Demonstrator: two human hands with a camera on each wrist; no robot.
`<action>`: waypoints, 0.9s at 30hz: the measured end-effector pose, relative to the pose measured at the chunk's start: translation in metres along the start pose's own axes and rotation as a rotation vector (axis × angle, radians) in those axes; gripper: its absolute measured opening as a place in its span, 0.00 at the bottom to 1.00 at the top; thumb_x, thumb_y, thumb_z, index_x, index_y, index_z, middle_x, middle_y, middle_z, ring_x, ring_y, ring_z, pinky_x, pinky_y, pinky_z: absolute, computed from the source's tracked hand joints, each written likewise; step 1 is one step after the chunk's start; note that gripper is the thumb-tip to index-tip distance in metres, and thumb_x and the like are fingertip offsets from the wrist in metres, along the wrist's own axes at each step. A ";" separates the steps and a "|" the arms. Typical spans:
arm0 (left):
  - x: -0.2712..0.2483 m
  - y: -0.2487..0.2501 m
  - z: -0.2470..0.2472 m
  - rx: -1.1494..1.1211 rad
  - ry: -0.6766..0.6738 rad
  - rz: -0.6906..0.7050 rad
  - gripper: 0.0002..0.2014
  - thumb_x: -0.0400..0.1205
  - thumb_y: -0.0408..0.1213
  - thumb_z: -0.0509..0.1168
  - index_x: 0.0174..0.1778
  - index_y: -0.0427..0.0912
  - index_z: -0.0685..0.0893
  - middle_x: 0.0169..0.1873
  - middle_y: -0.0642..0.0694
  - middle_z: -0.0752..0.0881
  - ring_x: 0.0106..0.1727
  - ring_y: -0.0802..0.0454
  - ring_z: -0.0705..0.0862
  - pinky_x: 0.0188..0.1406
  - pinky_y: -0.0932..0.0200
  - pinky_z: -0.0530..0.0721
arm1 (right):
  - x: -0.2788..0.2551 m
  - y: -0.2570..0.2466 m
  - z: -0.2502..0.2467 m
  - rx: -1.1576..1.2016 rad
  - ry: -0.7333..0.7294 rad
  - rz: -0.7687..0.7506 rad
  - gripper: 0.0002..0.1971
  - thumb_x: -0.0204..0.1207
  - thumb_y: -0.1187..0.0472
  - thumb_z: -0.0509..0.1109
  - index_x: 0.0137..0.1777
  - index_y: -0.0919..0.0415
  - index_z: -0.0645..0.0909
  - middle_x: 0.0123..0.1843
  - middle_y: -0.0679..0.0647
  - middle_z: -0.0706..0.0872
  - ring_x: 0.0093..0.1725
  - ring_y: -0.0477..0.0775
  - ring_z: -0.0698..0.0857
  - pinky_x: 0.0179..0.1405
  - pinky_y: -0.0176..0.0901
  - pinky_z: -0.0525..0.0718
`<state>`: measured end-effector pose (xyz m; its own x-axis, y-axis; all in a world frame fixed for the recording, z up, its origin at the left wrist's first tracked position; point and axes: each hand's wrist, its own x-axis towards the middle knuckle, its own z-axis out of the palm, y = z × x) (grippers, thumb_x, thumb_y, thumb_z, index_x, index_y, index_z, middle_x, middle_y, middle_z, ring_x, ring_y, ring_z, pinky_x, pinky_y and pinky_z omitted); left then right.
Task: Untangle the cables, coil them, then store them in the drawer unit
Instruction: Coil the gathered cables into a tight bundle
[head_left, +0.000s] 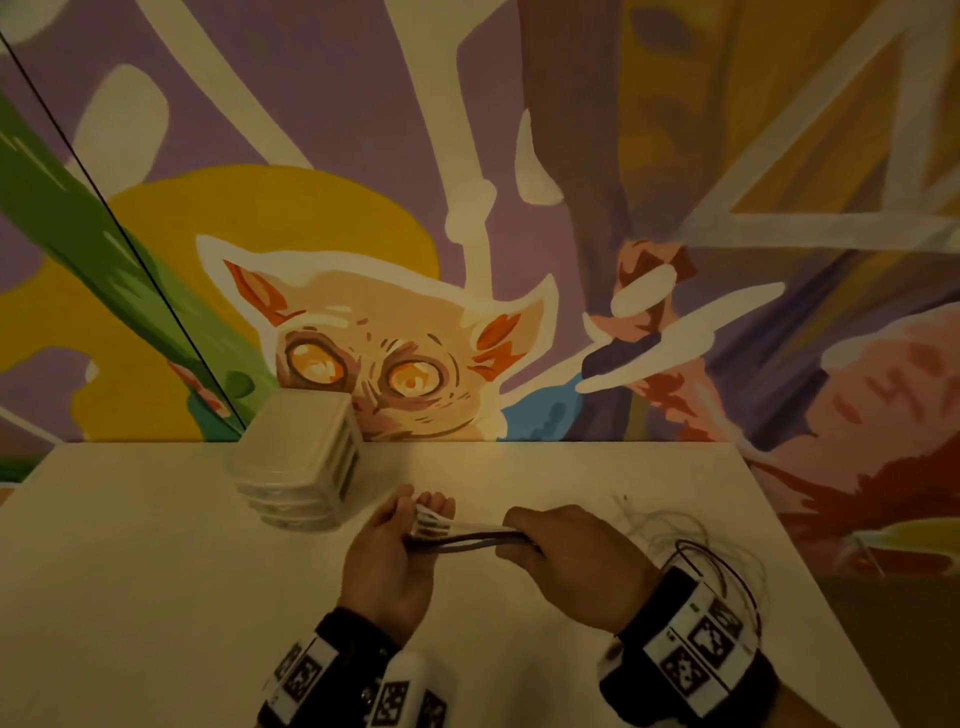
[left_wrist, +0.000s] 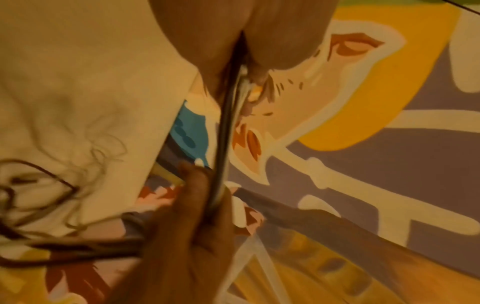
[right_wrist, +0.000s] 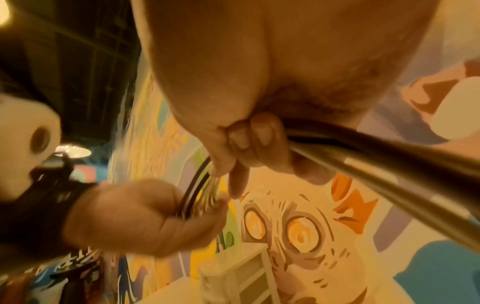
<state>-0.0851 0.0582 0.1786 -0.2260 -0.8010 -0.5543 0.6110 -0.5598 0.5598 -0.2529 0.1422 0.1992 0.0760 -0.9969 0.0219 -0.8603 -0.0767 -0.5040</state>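
Observation:
A bundle of white and dark cables (head_left: 467, 538) stretches between my two hands above the white table (head_left: 156, 571). My left hand (head_left: 421, 514) grips the looped end of the bundle, fingers curled round it. My right hand (head_left: 519, 540) grips the same strands a short way to the right. In the left wrist view the cables (left_wrist: 226, 131) run from my palm to the right hand (left_wrist: 197, 205). In the right wrist view my fingers (right_wrist: 246, 142) pinch the cables (right_wrist: 363, 156), and the left hand (right_wrist: 155, 216) cups them. The rest of the cables (head_left: 691, 551) lies loose and tangled behind my right wrist.
The small white drawer unit (head_left: 301, 462) stands at the back of the table against the painted wall, left of my hands, drawers closed. It also shows low in the right wrist view as the drawer unit (right_wrist: 241, 277). The table's right edge (head_left: 810, 571) runs close to the tangle.

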 end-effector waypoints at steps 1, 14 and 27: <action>-0.002 -0.005 -0.008 0.044 0.016 -0.058 0.10 0.91 0.29 0.56 0.50 0.35 0.82 0.46 0.35 0.85 0.48 0.41 0.86 0.37 0.53 0.95 | 0.000 0.001 -0.003 0.006 -0.014 -0.002 0.13 0.81 0.43 0.58 0.44 0.51 0.74 0.37 0.52 0.85 0.37 0.55 0.83 0.36 0.54 0.82; -0.020 -0.006 -0.005 1.158 -0.676 0.420 0.19 0.85 0.61 0.60 0.64 0.56 0.81 0.38 0.51 0.92 0.34 0.61 0.88 0.37 0.63 0.85 | 0.013 -0.006 -0.029 0.163 -0.193 -0.035 0.07 0.80 0.57 0.65 0.43 0.54 0.83 0.42 0.48 0.88 0.41 0.46 0.84 0.46 0.43 0.81; -0.033 0.019 0.025 0.419 -0.370 0.198 0.21 0.90 0.46 0.55 0.33 0.41 0.74 0.17 0.55 0.63 0.15 0.62 0.58 0.13 0.71 0.58 | -0.003 -0.001 -0.025 0.128 0.075 0.081 0.12 0.83 0.44 0.55 0.49 0.49 0.75 0.36 0.48 0.85 0.36 0.52 0.84 0.38 0.53 0.83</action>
<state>-0.0848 0.0683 0.2229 -0.4340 -0.8773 -0.2051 0.3336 -0.3679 0.8679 -0.2645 0.1446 0.2214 -0.0329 -0.9987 0.0385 -0.7904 0.0024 -0.6126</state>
